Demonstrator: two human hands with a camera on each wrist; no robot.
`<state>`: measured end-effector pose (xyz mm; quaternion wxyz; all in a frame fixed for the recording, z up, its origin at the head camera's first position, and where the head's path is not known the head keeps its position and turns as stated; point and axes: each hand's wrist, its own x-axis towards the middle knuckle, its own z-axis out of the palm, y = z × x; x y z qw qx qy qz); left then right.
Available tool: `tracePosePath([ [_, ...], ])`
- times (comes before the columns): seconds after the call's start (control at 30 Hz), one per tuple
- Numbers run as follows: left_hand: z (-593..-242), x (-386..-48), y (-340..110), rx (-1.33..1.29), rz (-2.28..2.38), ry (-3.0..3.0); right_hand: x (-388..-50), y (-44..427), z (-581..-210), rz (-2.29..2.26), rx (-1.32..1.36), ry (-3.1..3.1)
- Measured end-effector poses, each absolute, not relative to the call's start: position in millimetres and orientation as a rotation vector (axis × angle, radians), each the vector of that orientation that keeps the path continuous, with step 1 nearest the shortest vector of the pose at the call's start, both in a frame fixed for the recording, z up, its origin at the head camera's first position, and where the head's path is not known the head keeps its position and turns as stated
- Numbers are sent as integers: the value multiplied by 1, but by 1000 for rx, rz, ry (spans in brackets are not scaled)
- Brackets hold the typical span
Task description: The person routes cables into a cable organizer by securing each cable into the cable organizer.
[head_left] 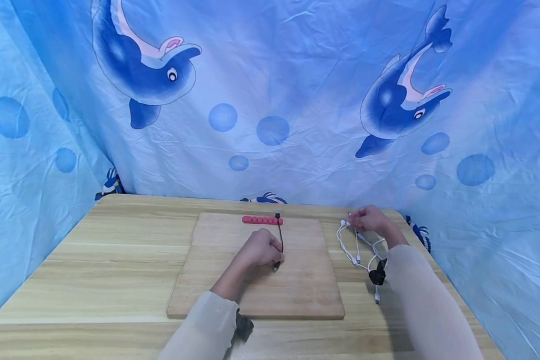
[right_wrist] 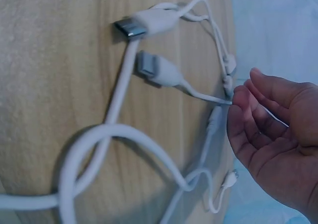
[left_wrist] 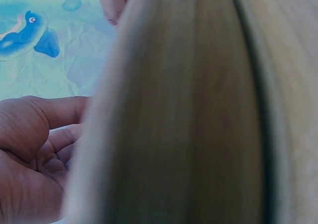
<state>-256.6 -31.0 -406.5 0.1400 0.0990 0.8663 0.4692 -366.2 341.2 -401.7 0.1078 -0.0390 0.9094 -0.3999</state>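
Observation:
In the head view a black cable (head_left: 281, 239) runs down the wooden board from the end of a red strip with slots (head_left: 258, 220). My left hand (head_left: 262, 247) pinches this cable near its lower plug (head_left: 276, 266). My right hand (head_left: 368, 219) is over the white cables (head_left: 347, 254) on the table's right side. In the right wrist view my right hand (right_wrist: 278, 134) pinches a thin white cable (right_wrist: 201, 95) between thumb and fingers; several white plugs lie around it. The left wrist view shows my left hand (left_wrist: 37, 159) partly behind a blurred wooden edge, its fingertips hidden.
The wooden board (head_left: 252, 300) lies mid-table (head_left: 94, 280). A black thing (head_left: 378, 275) is by the right cuff, over the white cables, and another dark thing (head_left: 244, 327) is by the left cuff. Blue dolphin-printed cloth (head_left: 274, 75) hangs behind and at both sides.

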Motion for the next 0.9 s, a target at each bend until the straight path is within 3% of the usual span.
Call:
tracePosePath([
  [0.53,-412,-258,-29,280,1384,2466,-380,349,-422,-1302,115,2831],
  [0.9,-409,-259,-30,222,1350,2466,-386,340,-424,-1126,129,2965],
])
